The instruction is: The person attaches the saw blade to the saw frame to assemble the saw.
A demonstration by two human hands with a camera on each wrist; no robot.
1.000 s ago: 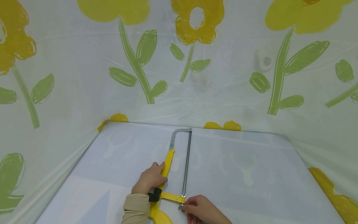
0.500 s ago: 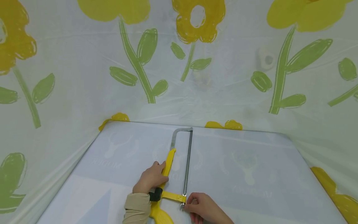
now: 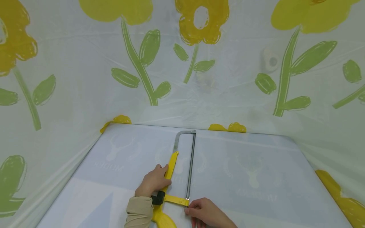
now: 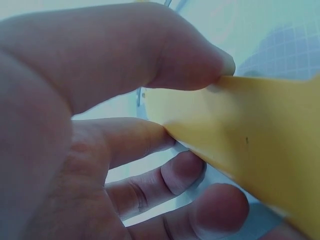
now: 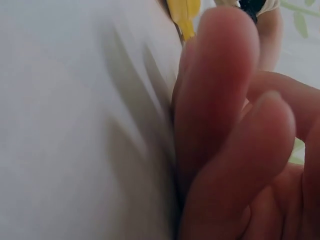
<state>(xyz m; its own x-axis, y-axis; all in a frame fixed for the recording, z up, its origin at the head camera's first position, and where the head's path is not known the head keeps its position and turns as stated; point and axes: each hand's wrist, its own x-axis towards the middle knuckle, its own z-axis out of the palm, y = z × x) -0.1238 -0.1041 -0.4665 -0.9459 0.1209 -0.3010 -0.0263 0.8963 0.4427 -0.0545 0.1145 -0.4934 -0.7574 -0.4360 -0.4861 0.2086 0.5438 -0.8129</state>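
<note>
A hacksaw [image 3: 172, 166] with a yellow frame and silver front bow lies on the covered table, its blade [image 3: 191, 161] on the right side. My left hand [image 3: 154, 181] grips the yellow frame beam. In the left wrist view, the thumb presses one edge of the yellow frame [image 4: 260, 130] and the index finger the opposite edge. At the blade's near end, my right hand [image 3: 209, 212] pinches the wing nut just below the yellow cross arm [image 3: 176, 200]; the fingertips hide the nut. The right wrist view shows curled fingers [image 5: 215, 90] close over the table cover.
A pale printed cover [image 3: 228, 177] lies over the table. Flower-patterned sheeting [image 3: 228, 69] hangs behind and along both sides, meeting the table's far edge near the saw's front bow. A black wrist strap [image 3: 158, 198] on my left arm overlaps the frame.
My right fingers let the wing nut show half a second ago and now close over it again. The left hand and the hacksaw stay in place.
</note>
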